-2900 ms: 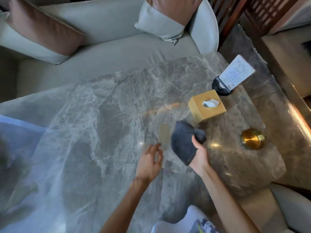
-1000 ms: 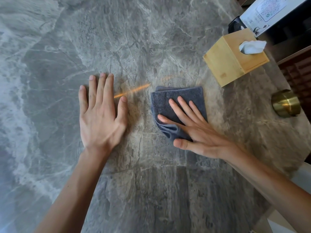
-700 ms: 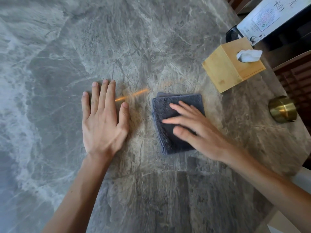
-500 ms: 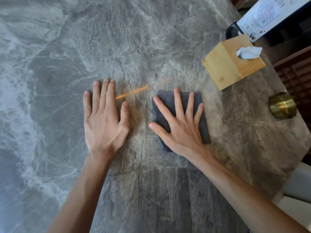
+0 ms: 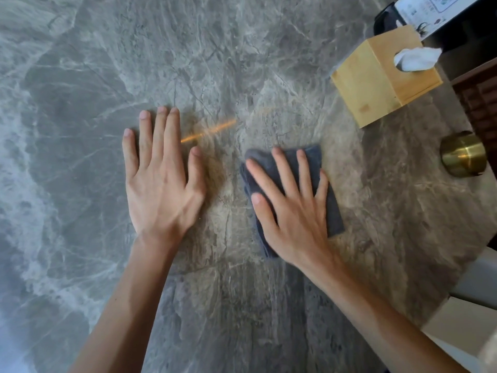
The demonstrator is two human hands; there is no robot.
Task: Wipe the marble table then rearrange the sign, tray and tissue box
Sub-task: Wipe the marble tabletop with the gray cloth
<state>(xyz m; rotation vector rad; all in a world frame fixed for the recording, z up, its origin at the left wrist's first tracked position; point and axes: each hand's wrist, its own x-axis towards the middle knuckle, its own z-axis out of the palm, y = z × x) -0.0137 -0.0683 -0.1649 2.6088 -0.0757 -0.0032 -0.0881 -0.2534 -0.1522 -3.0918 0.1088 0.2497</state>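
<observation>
A folded dark grey cloth (image 5: 332, 208) lies on the grey marble table (image 5: 215, 63). My right hand (image 5: 290, 205) presses flat on the cloth with fingers spread. My left hand (image 5: 161, 179) rests flat on the bare marble just left of it, holding nothing. A wooden tissue box (image 5: 376, 82) with a white tissue sticking out stands at the upper right. Behind it a white sign (image 5: 427, 12) in a black round base is partly cut off by the frame's top edge.
A small round brass object (image 5: 464, 153) sits near the table's right edge. Beyond that edge are dark wooden furniture (image 5: 481, 98) and a pale seat (image 5: 468, 316) at lower right. An orange glint of light (image 5: 208, 130) lies on the marble between my hands.
My right hand went from carrying the cloth to laying it down and spreading flat on it, and it has slid slightly toward me. My left hand settled on the marble and stays there.
</observation>
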